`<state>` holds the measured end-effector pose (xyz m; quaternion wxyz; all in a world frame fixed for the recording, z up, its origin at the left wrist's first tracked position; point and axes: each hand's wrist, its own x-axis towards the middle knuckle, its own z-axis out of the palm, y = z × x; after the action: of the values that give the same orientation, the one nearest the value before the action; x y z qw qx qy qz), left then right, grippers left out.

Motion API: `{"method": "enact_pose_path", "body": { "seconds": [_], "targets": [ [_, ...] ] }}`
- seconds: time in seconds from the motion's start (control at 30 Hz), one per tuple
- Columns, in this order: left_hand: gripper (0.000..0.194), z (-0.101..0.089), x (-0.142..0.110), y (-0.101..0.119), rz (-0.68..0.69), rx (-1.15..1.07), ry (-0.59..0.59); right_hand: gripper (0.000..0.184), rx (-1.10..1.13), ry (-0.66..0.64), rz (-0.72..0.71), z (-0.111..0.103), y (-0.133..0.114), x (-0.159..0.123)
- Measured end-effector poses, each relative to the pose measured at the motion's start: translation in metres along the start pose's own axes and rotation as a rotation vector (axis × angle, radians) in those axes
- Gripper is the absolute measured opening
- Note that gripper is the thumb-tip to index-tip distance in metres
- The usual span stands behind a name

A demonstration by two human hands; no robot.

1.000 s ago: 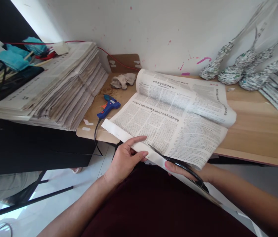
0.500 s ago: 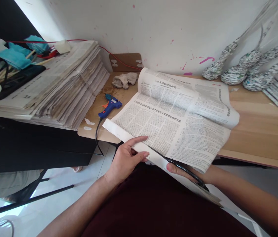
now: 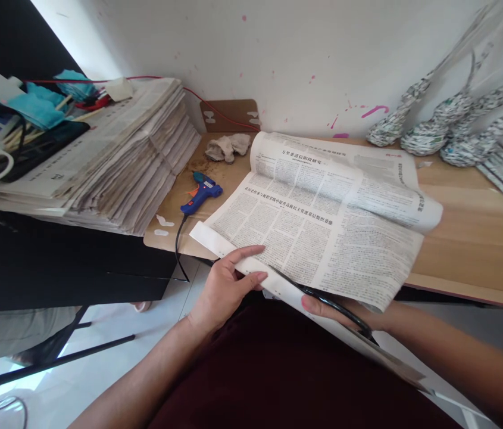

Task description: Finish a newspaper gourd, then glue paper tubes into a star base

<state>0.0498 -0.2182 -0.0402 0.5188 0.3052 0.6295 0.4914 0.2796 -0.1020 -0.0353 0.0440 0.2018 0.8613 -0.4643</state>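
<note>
A printed newspaper sheet [image 3: 296,226] lies over the front of the wooden table, its far part curled back on itself. My left hand [image 3: 233,283] pinches the sheet's near margin between thumb and fingers, the index finger stretched along the print. My right hand [image 3: 322,307] is closed round the black handles of a pair of scissors [image 3: 343,313]. Their blades lie in the paper and point at my left fingers. A white strip [image 3: 287,292] hangs along the cut, running down to the right past my right hand. Most right fingers are hidden under the paper.
To the left stands a tall tied stack of newspapers [image 3: 144,149] with blue masks [image 3: 41,107] and a power strip on top. A blue glue gun [image 3: 201,195] and a dirty glove [image 3: 228,148] lie on cardboard. Woven paper pieces [image 3: 425,134] lean on the wall at right.
The scissor blades have closed and opened a little in the paper. The newspaper and its cut strip have slid slightly to the right. My left hand has kept its pinch.
</note>
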Motion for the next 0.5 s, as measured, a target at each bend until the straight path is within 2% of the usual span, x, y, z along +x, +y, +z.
{"method": "enact_pose_path", "body": {
  "seconds": [0.17,0.5],
  "targets": [
    [0.054,-0.0013,-0.0026,0.0,0.021,0.04,-0.003,0.064,0.06,-0.064,-0.014,-0.0025,-0.0067,0.0093],
    [0.054,-0.0024,-0.0018,-0.0024,0.022,0.025,-0.006,0.066,-0.048,-0.019,-0.074,0.0009,-0.003,0.0097]
  ]
}}
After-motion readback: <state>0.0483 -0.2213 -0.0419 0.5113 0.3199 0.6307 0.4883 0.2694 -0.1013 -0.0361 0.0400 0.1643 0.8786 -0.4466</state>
